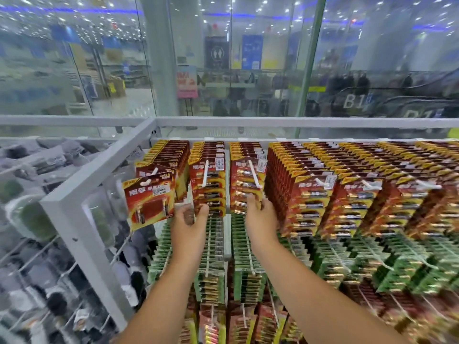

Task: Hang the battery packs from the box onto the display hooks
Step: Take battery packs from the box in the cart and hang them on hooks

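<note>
Left hand [190, 219] pinches lower edge of second-column battery packs [208, 187]; right hand [260, 214] grips third-column packs [244, 187] hanging on white hooks [255, 176].

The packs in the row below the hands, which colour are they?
Green, seen in the head view.

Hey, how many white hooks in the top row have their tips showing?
6: far-left hook, second, third, fourth, fifth, rightmost. More may be hidden beyond the right edge.
</note>
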Demonstrator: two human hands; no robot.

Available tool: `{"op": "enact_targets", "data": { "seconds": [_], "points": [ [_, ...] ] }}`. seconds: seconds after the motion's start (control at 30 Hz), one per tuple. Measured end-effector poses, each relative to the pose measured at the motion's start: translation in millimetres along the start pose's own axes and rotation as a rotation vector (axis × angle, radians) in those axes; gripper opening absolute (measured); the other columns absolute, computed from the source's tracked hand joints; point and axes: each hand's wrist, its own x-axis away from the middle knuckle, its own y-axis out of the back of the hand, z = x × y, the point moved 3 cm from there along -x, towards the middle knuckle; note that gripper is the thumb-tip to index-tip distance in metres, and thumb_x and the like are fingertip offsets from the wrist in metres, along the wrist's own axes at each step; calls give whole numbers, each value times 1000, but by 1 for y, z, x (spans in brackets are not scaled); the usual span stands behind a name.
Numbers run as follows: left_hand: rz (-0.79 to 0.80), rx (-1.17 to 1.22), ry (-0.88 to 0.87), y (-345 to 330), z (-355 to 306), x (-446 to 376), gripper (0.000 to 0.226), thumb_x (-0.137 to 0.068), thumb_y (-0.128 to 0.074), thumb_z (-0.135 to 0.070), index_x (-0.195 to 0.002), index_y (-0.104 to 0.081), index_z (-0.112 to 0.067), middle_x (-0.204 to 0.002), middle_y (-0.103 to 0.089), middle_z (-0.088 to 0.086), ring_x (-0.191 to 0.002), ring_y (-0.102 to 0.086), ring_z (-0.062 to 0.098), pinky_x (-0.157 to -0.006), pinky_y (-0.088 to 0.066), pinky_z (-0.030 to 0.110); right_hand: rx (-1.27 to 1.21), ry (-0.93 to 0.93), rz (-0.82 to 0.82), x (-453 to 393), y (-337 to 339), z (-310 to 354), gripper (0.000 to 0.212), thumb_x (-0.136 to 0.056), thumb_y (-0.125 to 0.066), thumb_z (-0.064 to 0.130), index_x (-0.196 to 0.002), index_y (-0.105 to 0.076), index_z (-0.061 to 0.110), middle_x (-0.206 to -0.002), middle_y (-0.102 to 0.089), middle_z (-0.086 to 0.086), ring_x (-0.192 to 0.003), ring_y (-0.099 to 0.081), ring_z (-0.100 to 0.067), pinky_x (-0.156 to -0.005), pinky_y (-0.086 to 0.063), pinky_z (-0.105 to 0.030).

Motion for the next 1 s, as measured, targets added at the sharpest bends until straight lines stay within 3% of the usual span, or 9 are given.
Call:
{"op": "enact_targets", "data": {
  "seconds": [0.1, 0.2, 0.3, 0.4, 0.47, 0.57, 0.67, 0.83, 1.0],
  "points": [
    [46, -29, -8, 8, 9, 10, 45, -97, -67, -50, -134, -57, -27, -139, -58, -6, -126, -56, 18, -102, -43, 34, 39, -27, -29, 6, 2, -6, 50, -108, -49, 46, -144, -51, 13, -118, -60, -3, -86, -57, -12, -64, -42, -28],
    [92, -54, -34, 14, 8, 23, 46, -98, -67, -49, -136, -56, -26, -135, -59, -8, -119, -56, 12, -98, -41, 31, 62, -42, -26, 17, 4, -13, 64, -106, -52, 50, -158, -37, 16, -154, -49, -7, -133, -54, -28, -101, -50, -39],
    [150, -82, -56, 14, 7, 35, 39, -97, -67, -49, -131, -58, -31, -131, -60, -13, -115, -58, 9, -95, -42, 30, 109, 4, 15, 32, 12, -25, 63, -103, -58, 50, -156, -41, 22, -157, -47, -1, -142, -48, -23, -116, -42, -43],
    [202, -85, -81, 12, 7, 50, 36, -96, -68, -48, -128, -58, -34, -130, -59, -15, -108, -58, -2, -87, -44, 23, 96, 41, 80, 51, 30, -33, 40, -102, -62, 44, -138, -53, 29, -134, -59, 9, -123, -58, -12, -110, -47, -39],
    [227, -81, -86, 7, 9, 63, 35, -97, -69, -47, -127, -59, -35, -128, -59, -16, -107, -57, -5, -79, -44, 17, 32, 41, 114, 65, 50, -36, 26, -102, -64, 40, -126, -57, 33, -121, -61, 14, -112, -59, -3, -96, -50, -27],
    [276, -68, -59, -7, 12, 85, 29, -96, -69, -47, -122, -60, -37, -125, -61, -15, -105, -60, 0, -87, -54, 29, -7, 54, 113, 80, 90, -43, 24, -103, -63, 39, -126, -59, 32, -119, -61, 17, -111, -58, 2, -82, -43, -13],
    [361, -73, -34, -36, 15, 110, 24, -96, -68, -48, -118, -59, -42, -127, -61, -16, -107, -63, 3, -97, -52, 39, -53, 23, 67, 85, 141, -53, 21, -104, -63, 36, -124, -60, 31, -119, -61, 15, -111, -59, -1, -86, -45, -17],
    [484, -115, -24, -109, 16, 175, 25, -98, -66, -47, -121, -60, -38, -125, -59, -19, -108, -62, 3, -94, -50, 38, -77, -31, -101, 83, 261, -77, 18, -102, -66, 36, -119, -63, 33, -114, -64, 17, -108, -61, -3, -92, -50, -29],
    [568, -141, -14, -191, 16, 258, 10, -97, -70, -46, -105, -64, -45, -112, -65, -16, -100, -68, 17, -85, -58, 46, -87, -37, -222, 93, 402, -109, 22, -102, -66, 33, -123, -62, 28, -116, -66, 10, -107, -63, -3, -78, -47, -15]
  ]
}}
